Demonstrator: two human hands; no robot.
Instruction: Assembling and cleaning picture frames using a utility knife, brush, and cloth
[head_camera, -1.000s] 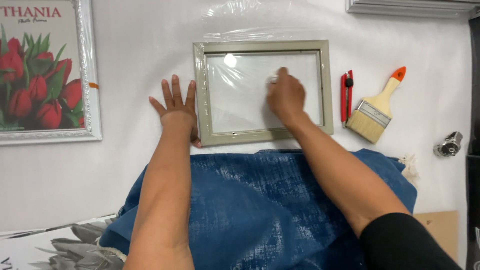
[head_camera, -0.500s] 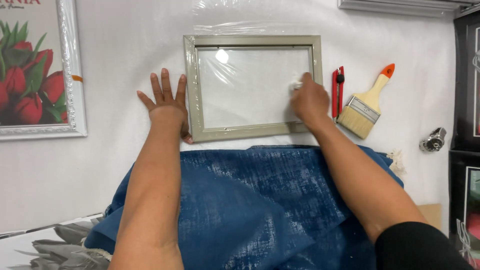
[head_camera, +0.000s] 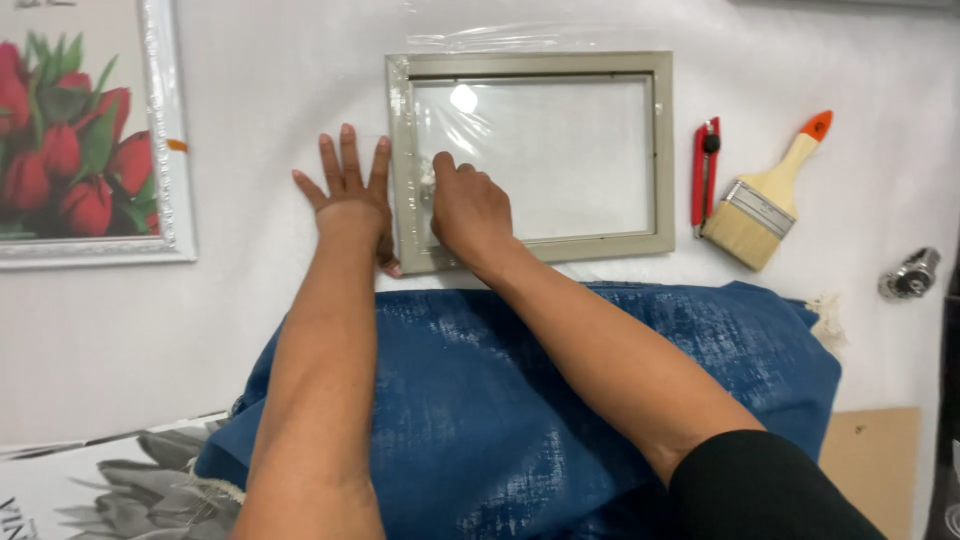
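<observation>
White desk (head_camera: 600, 330) seen from above, draped at the near edge with a blue cloth (head_camera: 480, 400) under both forearms. Centred above the cloth, a grey-beige picture frame (head_camera: 530, 245) lying flat, glazed, partly wrapped in clear plastic film (head_camera: 480, 40). Right hand (head_camera: 470, 210) on the glass at the frame's left end, fingers curled and pressed together around a small pale wad (head_camera: 428, 175), seemingly a wiping pad; exact pinch hidden by the knuckles. Left hand (head_camera: 345, 195) just left of that grip, palm down on the desk, fingers spread, thumb side touching the frame's outer edge. Likely step: wiping the glass while bracing the frame. Best done with steady sideways pressure from the braced hand, even overlapping strokes, light force to avoid smears or a shifting frame. Well right of the grip, beyond the frame: a red utility knife (head_camera: 704, 170), then a flat paintbrush (head_camera: 765, 205) with an orange-tipped handle, then a small metal fitting (head_camera: 908, 275). Far left of the grip, a white-framed tulip picture (head_camera: 90, 140).
</observation>
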